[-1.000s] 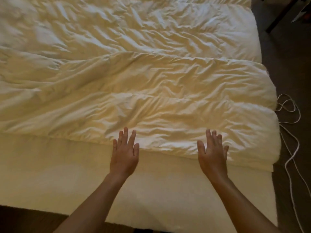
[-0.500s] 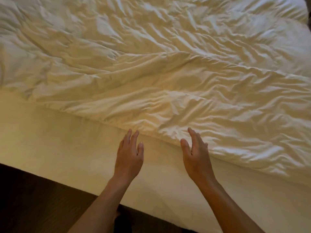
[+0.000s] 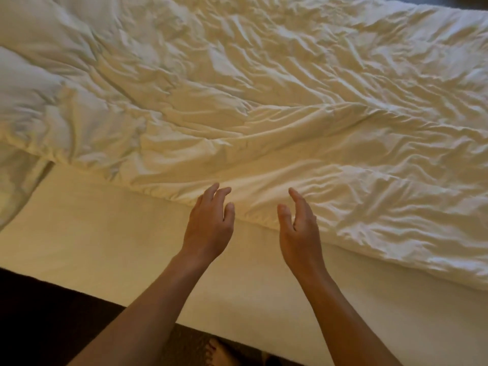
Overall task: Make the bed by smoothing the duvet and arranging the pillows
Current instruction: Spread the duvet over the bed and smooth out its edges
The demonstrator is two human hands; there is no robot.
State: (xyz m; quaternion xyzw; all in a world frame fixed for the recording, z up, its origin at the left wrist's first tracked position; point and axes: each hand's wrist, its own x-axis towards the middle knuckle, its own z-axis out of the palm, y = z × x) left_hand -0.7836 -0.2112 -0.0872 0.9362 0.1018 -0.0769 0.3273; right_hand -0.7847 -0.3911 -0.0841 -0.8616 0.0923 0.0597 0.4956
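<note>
The duvet (image 3: 264, 101) lies across the bed and fills most of what we see. It is white and puffy, and it is full of small wrinkles and long folds. One long fold runs across the middle. Its near edge (image 3: 264, 215) slants from the far left down to the near right. It stops short of the side of the bed, so a wide strip of the sheet (image 3: 105, 233) shows bare between the duvet and the floor (image 3: 39, 313). At the far left the duvet bunches up and something white hangs down, but we cannot tell if that is a pillow or more duvet. We see no pillow for sure.

Our left hand (image 3: 208, 223) hangs just over the near edge, empty, with its fingers bent a little and spread. Our right hand (image 3: 298, 228) is close beside it, empty too, with the palm turned toward the left one and the thumb apart. We cannot tell if either one touches the cloth.

We think we are at the smoothing step, and there is a lot left to do. Next we should likely take hold of the near edge with both hands and pull it toward us to cover the bare sheet. Then we can press the wrinkles flat. The pillows come later.

A bare foot (image 3: 221, 352) stands on the dark floor by the bed.
</note>
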